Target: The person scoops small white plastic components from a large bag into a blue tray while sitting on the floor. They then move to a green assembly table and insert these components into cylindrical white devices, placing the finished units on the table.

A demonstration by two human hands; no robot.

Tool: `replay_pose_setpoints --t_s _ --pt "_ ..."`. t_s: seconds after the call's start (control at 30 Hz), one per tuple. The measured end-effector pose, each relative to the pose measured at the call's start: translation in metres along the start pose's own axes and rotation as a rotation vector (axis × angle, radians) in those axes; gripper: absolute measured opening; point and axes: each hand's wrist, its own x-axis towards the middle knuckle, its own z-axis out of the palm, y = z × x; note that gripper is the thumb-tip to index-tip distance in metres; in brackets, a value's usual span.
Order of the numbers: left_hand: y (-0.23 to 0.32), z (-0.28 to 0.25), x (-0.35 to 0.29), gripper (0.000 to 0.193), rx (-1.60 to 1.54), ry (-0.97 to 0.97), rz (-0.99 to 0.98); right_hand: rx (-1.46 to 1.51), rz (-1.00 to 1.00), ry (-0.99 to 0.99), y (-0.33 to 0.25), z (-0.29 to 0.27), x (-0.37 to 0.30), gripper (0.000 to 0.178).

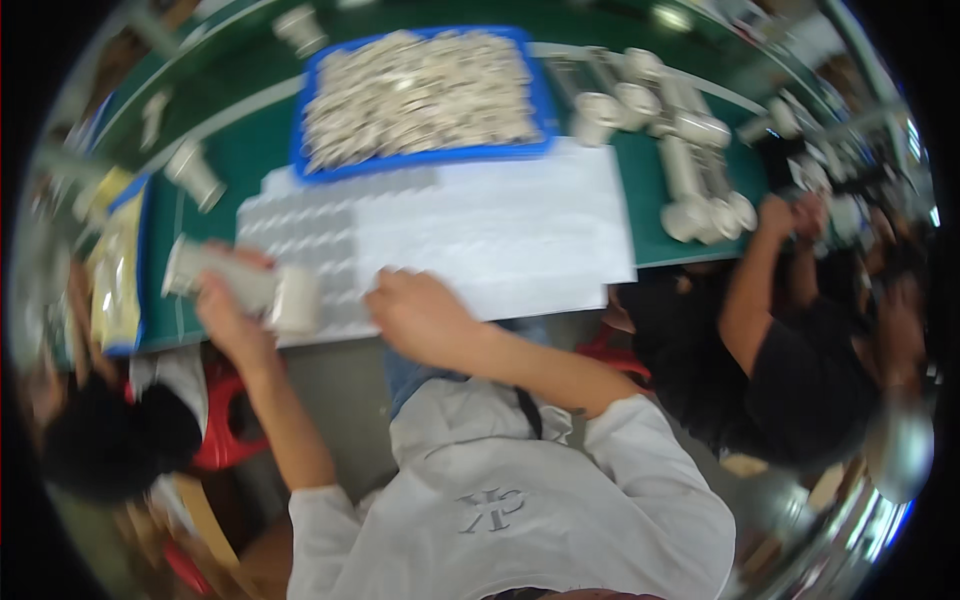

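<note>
My left hand (232, 315) is wrapped round a white tube-shaped device (240, 278) with a wider round end, held tilted above the left edge of the paper sheets. Over those sheets (480, 240), my right hand (425, 315) is closed, its fingertips pressed together near the grey part. Anything between those fingertips is too small to make out. The left part of the top sheet is grey with rows of pale marks; the rest is white.
Beyond the sheets is a blue tray (548, 128) heaped with small cream pieces. Several similar white devices (685, 190) lie at the right of the green table, another (195, 175) at the left. A yellow-and-blue package (120, 270) stands far left. Co-workers sit on both sides.
</note>
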Motion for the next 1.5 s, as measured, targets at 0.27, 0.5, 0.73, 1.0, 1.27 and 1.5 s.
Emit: replay_pose_setpoints --t_s 0.27,0.5,0.73,1.0,1.27,1.5 --pt "-0.01 0.02 0.015 0.059 -0.068 -0.043 0.008 0.006 0.049 0.186 -0.007 0.014 -0.006 0.016" --pt "-0.007 0.036 0.016 0.054 -0.043 -0.074 -0.02 0.035 0.018 0.192 -0.002 0.015 -0.009 0.01" --pt "-0.01 0.039 0.016 0.059 0.012 -0.096 -0.005 0.68 0.036 0.26 0.016 -0.006 -0.012 0.015" --pt "-0.007 0.067 0.016 0.045 0.009 -0.23 -0.037 1.108 0.219 0.379 0.03 -0.063 -0.033 0.014" --pt "0.001 0.135 0.002 0.029 0.09 -0.551 0.134 1.064 0.133 0.691 0.036 -0.123 -0.055 0.014" --pt "-0.008 0.174 -0.005 0.018 0.126 -0.717 0.216 0.969 0.071 0.754 0.024 -0.152 -0.061 0.041"
